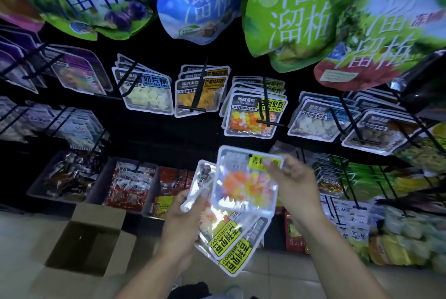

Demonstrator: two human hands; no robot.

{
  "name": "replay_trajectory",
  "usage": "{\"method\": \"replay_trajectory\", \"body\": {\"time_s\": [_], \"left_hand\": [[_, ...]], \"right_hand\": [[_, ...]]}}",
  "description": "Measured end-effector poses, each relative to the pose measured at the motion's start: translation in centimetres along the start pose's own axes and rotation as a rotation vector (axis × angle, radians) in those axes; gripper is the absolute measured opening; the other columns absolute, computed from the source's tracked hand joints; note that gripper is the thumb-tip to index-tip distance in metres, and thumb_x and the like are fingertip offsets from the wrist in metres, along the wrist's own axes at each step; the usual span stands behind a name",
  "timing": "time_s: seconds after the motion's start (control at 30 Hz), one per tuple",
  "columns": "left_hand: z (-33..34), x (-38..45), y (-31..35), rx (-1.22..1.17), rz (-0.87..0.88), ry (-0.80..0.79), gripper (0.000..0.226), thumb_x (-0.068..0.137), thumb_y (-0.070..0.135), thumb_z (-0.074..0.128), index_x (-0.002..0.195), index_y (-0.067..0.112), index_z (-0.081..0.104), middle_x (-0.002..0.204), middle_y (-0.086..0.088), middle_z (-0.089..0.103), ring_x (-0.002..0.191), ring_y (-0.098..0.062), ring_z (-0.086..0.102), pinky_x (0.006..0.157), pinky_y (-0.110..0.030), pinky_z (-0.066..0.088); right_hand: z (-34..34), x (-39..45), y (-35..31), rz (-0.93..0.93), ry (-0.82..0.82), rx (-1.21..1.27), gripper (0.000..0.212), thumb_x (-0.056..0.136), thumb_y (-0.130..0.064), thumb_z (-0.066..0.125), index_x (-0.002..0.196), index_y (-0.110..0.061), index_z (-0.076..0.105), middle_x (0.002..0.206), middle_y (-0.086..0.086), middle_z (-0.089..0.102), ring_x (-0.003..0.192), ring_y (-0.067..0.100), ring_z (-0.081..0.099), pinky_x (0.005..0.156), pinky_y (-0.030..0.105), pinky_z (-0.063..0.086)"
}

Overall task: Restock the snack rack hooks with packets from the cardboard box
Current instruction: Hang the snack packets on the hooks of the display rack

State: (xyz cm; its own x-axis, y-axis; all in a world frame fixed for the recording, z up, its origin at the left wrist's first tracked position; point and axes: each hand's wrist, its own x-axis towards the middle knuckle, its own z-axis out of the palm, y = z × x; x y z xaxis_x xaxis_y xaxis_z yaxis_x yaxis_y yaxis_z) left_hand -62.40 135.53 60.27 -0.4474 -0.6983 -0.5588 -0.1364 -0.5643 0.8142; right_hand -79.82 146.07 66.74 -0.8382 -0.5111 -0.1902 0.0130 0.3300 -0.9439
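Head view: hands hold candy packets.

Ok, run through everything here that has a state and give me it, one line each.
Cardboard box: open, flaps up, on the floor.
Top packet: upright, pinched at its upper corner by the right hand.
Packet stack: fanned, labels upside down, held by the left hand.
Matching hook: holds the same packets, rod tip free.

Cardboard box on floor, left of hands; rack hooks above.
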Motion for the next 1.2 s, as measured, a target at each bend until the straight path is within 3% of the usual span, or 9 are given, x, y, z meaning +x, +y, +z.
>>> {"method": "replay_trajectory", "body": {"time_s": [0.17, 0.33, 0.43, 0.5, 0.63, 0.7, 0.87, 1.03, 1.2], "left_hand": [[-0.9, 0.7, -0.1, -0.005, -0.025, 0.045, 0.023, 0.093, 0.037, 0.073, 0.111, 0.024, 0.066, 0.075, 0.01, 0.079, 0.055, -0.007, 0.066, 0.049, -0.024, 0.045], [-2.0, 1.4, -0.2, -0.027, -0.055, 0.052, 0.027, 0.092, 0.037, 0.074, 0.11, 0.018, 0.068, 0.094, -0.007, 0.082, 0.077, -0.024, 0.073, 0.062, -0.03, 0.046], [-2.4, 1.8, -0.3, -0.015, -0.066, 0.062, 0.029, 0.09, 0.043, 0.075, 0.11, 0.022, 0.069, 0.097, -0.008, 0.082, 0.079, -0.029, 0.07, 0.063, -0.032, 0.044], [-2.5, 2.0, -0.2, -0.008, -0.067, 0.063, 0.028, 0.09, 0.044, 0.074, 0.108, 0.023, 0.069, 0.096, -0.007, 0.082, 0.078, -0.03, 0.07, 0.063, -0.033, 0.045], [-2.4, 2.2, 0.0, -0.038, -0.063, 0.063, 0.019, 0.093, 0.036, 0.073, 0.103, 0.02, 0.07, 0.096, -0.011, 0.081, 0.079, -0.032, 0.073, 0.061, -0.031, 0.047], [-2.4, 2.2, 0.2, -0.032, -0.061, 0.058, 0.022, 0.091, 0.039, 0.074, 0.105, 0.023, 0.07, 0.097, -0.009, 0.082, 0.086, -0.036, 0.075, 0.069, -0.036, 0.05], [-2.1, 2.0, 1.0, -0.041, -0.039, 0.048, 0.025, 0.093, 0.038, 0.072, 0.108, 0.019, 0.069, 0.094, -0.012, 0.082, 0.074, -0.034, 0.075, 0.069, -0.037, 0.05], [-1.7, 1.6, 1.9, -0.102, -0.034, 0.056, 0.025, 0.094, 0.034, 0.072, 0.113, 0.019, 0.069, 0.1, -0.008, 0.082, 0.093, -0.034, 0.078, 0.084, -0.047, 0.061], [-0.8, 1.2, 1.9, -0.201, -0.023, 0.092, 0.019, 0.097, 0.028, 0.072, 0.112, 0.019, 0.068, 0.1, -0.01, 0.082, 0.08, -0.026, 0.077, 0.056, -0.028, 0.056]], "right_hand": [[-0.1, 2.3, -2.9, -0.144, 0.138, 0.105, 0.007, 0.096, -0.028, 0.068, 0.099, -0.024, 0.073, 0.084, -0.008, 0.078, 0.081, 0.008, 0.071, 0.074, 0.015, 0.055], [0.5, 4.0, -3.6, -0.171, 0.197, 0.06, 0.013, 0.099, -0.024, 0.067, 0.104, -0.012, 0.07, 0.102, 0.041, 0.058, 0.075, 0.055, 0.053, 0.066, 0.055, 0.05], [0.9, 4.1, -3.8, -0.187, 0.207, 0.038, 0.007, 0.1, -0.021, 0.065, 0.098, -0.023, 0.072, 0.102, 0.041, 0.057, 0.085, 0.061, 0.052, 0.061, 0.046, 0.053], [1.1, 4.2, -3.5, -0.2, 0.201, 0.053, 0.013, 0.1, -0.018, 0.064, 0.097, -0.027, 0.073, 0.1, 0.038, 0.059, 0.083, 0.064, 0.051, 0.07, 0.063, 0.053], [1.5, 5.6, -2.8, -0.223, 0.223, 0.081, 0.01, 0.098, -0.025, 0.068, 0.094, -0.032, 0.074, 0.094, 0.039, 0.057, 0.06, 0.05, 0.042, 0.063, 0.046, 0.048], [1.8, 6.7, -2.9, -0.217, 0.239, 0.07, 0.01, 0.097, -0.035, 0.07, 0.097, -0.025, 0.072, 0.095, 0.038, 0.058, 0.073, 0.057, 0.051, 0.065, 0.045, 0.049], [2.1, 9.0, -3.1, -0.285, 0.269, -0.022, 0.025, 0.097, -0.039, 0.067, 0.098, -0.014, 0.067, 0.093, 0.033, 0.06, 0.068, 0.03, 0.052, 0.063, 0.035, 0.04], [1.7, 6.3, -1.3, -0.247, 0.399, 0.088, 0.035, 0.091, -0.027, 0.077, 0.121, -0.019, 0.059, 0.11, 0.002, 0.064, 0.096, 0.015, 0.065, 0.082, 0.03, 0.056], [2.5, -1.3, 1.4, 0.07, -0.064, -0.105, 0.049, 0.067, -0.055, 0.085, 0.105, -0.035, 0.06, 0.099, -0.012, 0.067, 0.085, 0.003, 0.066, 0.073, 0.026, 0.052]]}}
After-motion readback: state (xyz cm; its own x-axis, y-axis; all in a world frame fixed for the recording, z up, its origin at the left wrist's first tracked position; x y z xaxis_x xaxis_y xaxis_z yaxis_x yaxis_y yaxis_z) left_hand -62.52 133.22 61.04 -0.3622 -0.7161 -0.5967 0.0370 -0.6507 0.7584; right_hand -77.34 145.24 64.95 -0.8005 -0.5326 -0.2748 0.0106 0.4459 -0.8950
